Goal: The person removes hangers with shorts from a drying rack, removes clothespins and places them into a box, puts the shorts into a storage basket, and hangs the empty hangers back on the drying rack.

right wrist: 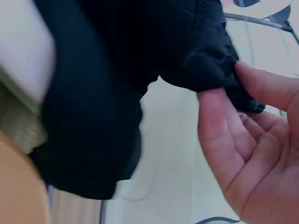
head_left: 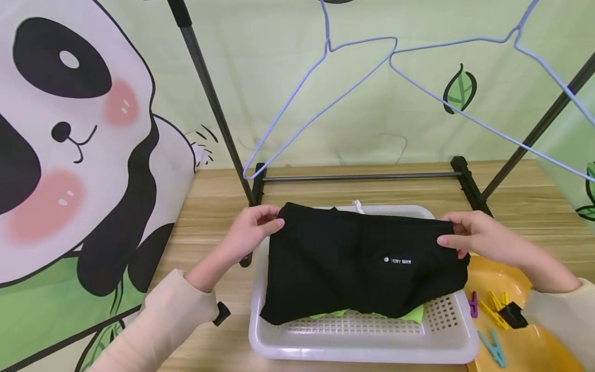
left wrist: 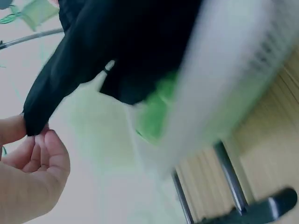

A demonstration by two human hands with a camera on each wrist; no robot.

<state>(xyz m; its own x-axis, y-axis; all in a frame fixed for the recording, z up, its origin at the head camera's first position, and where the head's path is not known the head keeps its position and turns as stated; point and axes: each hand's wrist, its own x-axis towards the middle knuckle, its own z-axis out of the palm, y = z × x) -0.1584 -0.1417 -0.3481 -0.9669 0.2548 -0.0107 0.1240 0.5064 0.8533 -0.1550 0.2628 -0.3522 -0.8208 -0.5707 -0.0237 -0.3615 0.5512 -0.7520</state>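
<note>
A pair of black shorts [head_left: 321, 263] with small white lettering is spread between my two hands, over the white basket [head_left: 362, 351]. My left hand [head_left: 251, 230] pinches one upper corner between thumb and fingers; in the left wrist view that corner hangs from the fingertips [left wrist: 56, 144]. At the other end of the top edge, my right hand [head_left: 483, 237] pinches the cloth, thumb in front. Bright green cloth [head_left: 411, 314] peeks out below the shorts inside the basket, the rest of it hidden by them.
Two blue wire hangers [head_left: 297, 129] hang ahead, above the basket. The dark rack's posts [head_left: 209, 88] and low crossbar [head_left: 362, 177] stand behind it. At right, an orange tray [head_left: 516, 356] holds several clothes pegs, including a teal peg [head_left: 492, 349]. A panda-printed backdrop [head_left: 135, 93] stands behind.
</note>
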